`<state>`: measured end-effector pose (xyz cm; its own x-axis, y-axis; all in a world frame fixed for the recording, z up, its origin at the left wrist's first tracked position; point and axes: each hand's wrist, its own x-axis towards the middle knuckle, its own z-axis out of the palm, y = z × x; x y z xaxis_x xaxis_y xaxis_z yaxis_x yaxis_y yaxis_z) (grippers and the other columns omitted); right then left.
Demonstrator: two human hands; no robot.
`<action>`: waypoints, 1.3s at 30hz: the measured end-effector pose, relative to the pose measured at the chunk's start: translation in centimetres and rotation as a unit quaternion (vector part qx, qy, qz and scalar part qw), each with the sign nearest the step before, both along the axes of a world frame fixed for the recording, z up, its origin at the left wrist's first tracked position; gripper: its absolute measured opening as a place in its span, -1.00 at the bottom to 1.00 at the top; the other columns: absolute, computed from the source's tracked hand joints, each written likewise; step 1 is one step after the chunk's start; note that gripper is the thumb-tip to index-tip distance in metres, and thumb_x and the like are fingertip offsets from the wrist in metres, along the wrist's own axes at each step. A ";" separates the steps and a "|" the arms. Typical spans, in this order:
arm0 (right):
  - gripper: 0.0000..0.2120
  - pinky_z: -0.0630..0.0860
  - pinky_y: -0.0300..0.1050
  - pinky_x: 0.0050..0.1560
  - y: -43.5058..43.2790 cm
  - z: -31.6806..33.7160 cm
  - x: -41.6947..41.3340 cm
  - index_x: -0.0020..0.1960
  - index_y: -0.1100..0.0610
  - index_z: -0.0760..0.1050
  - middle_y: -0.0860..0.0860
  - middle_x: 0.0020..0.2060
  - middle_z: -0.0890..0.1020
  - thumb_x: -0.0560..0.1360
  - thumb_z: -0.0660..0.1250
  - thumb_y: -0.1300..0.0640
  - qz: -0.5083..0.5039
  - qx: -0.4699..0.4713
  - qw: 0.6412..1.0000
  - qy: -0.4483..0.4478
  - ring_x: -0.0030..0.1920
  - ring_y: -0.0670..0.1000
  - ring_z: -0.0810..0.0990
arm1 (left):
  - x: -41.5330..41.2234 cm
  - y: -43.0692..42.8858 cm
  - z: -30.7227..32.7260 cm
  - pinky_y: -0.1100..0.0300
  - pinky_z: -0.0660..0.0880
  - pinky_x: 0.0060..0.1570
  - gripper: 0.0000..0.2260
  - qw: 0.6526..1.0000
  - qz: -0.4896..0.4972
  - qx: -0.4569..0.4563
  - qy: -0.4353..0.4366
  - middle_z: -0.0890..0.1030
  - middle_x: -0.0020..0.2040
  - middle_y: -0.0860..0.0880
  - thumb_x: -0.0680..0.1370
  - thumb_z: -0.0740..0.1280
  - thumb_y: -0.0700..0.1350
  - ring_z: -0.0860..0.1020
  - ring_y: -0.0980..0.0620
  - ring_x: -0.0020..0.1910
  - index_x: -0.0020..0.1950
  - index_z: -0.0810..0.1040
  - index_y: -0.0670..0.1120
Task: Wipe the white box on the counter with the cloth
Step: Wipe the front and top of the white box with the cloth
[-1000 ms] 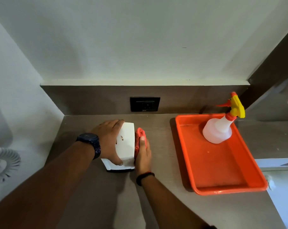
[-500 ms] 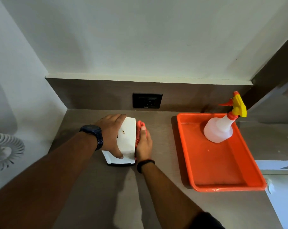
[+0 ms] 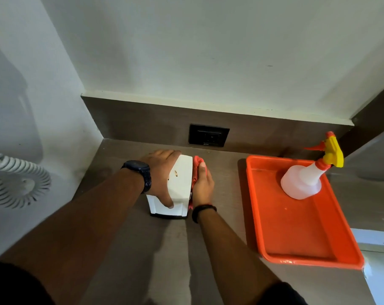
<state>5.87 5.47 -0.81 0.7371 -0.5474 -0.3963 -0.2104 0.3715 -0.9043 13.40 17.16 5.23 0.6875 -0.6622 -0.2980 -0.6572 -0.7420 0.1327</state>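
Observation:
The white box (image 3: 181, 179) stands on the brown counter (image 3: 164, 249), near the back wall. My left hand (image 3: 161, 175), with a dark watch on the wrist, lies over the box's left side and top and holds it. A red-orange cloth (image 3: 196, 170) is pressed flat against the box's right side under my right hand (image 3: 203, 183). Most of the cloth is hidden between hand and box.
An orange tray (image 3: 296, 258) lies to the right with a white spray bottle (image 3: 303, 181) standing in its far corner. A black wall socket (image 3: 208, 135) sits behind the box. A coiled white cord (image 3: 17, 181) hangs at the left wall.
The view has shifted a little and the box sits nearer the back wall in frame. My right hand with the cloth has slid slightly along the box's right side. The left hand keeps its hold.

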 end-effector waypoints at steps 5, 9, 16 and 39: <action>-0.66 0.53 0.08 0.31 2.4 -0.3 -3.7 0.28 -0.02 0.55 -0.03 0.17 0.65 0.60 0.17 -0.11 -0.047 0.031 0.998 0.026 0.20 0.02 0.61 | 0.0 0.0 -0.1 0.00 0.24 0.36 0.26 1.000 -0.001 0.008 -0.002 0.21 0.48 -0.05 -0.07 0.48 0.40 0.20 -0.07 0.41 0.47 -0.02 0.00; -0.72 0.58 0.06 0.20 1.5 1.2 -2.4 0.12 -0.05 0.61 0.05 0.10 0.70 0.59 0.19 -0.12 -0.028 -0.029 0.999 -0.027 0.15 0.06 0.65 | 0.1 0.0 0.0 0.04 0.32 0.28 0.16 1.000 -0.003 -0.010 0.005 0.35 0.34 -0.02 -0.10 0.47 0.39 0.32 -0.04 0.27 0.39 0.12 0.01; -0.79 0.51 -0.02 0.20 -0.1 0.7 0.4 0.04 -0.07 0.57 0.06 0.13 0.66 0.62 0.16 -0.06 0.004 -0.007 1.000 -0.003 0.04 -0.05 0.63 | 0.1 -0.1 0.5 -0.02 0.26 0.35 0.24 1.000 -0.005 0.008 0.010 0.24 0.46 -0.06 -0.03 0.54 0.35 0.22 -0.08 0.39 0.48 0.02 -0.02; -0.81 0.54 -0.45 -0.29 1.5 0.2 -4.9 0.05 0.00 0.58 -0.14 -0.15 0.73 0.62 0.19 0.02 -0.043 0.056 0.997 0.013 -0.22 -0.27 0.70 | 0.3 0.0 0.1 0.02 0.20 0.38 0.28 1.000 -0.008 -0.015 0.006 0.17 0.51 -0.05 -0.02 0.53 0.38 0.16 -0.06 0.43 0.50 -0.05 -0.02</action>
<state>0.92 6.94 -0.58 0.6772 -0.5601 -0.4771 -0.1967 0.4870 -0.8510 13.67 17.16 5.37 0.6736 -0.6813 -0.2865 -0.6665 -0.7275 0.1631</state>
